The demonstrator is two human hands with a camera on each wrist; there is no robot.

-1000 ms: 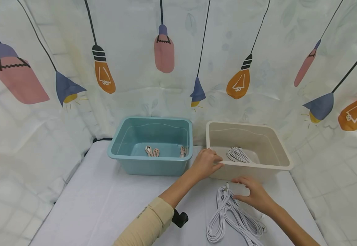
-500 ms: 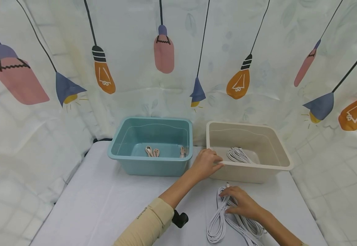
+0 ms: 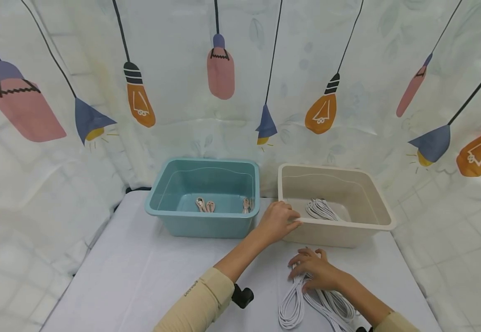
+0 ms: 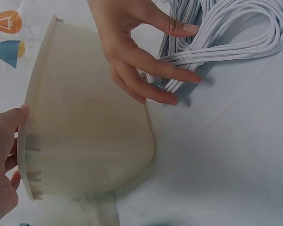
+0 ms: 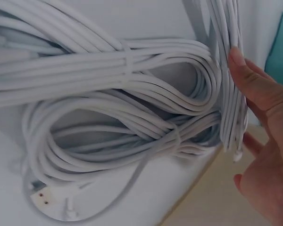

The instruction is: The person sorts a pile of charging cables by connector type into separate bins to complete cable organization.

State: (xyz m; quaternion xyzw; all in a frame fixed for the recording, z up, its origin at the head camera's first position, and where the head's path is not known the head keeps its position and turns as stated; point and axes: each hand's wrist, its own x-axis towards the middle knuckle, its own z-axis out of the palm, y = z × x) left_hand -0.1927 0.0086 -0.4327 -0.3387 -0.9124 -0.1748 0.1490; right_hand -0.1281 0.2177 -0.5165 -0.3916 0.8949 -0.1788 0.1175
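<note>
My left hand point(image 3: 277, 221) grips the front left corner of the beige bin point(image 3: 327, 235), thumb and fingers about its rim. A coil of white cable point(image 3: 323, 212) lies inside that bin. In front of it, several tied bundles of white cable point(image 3: 336, 313) lie on the table. My right hand point(image 3: 317, 272) reaches over the leftmost white cable bundle point(image 5: 230, 84), fingers spread and fairly straight. In the right wrist view the thumb point(image 5: 245, 75) touches that bundle, while the fingers are partly hidden behind it. A USB plug point(image 5: 43, 197) shows on another bundle.
A teal bin point(image 3: 207, 226) stands left of the beige one, holding small pinkish cables point(image 3: 205, 205). A black object point(image 3: 242, 296) shows beside the left sleeve. The white-covered table point(image 3: 141, 276) backs onto a curtain point(image 3: 174, 115) printed with lamps.
My right hand has moved left, from beside the cables to over the leftmost bundle. The left hand has stayed on the beige bin's rim.
</note>
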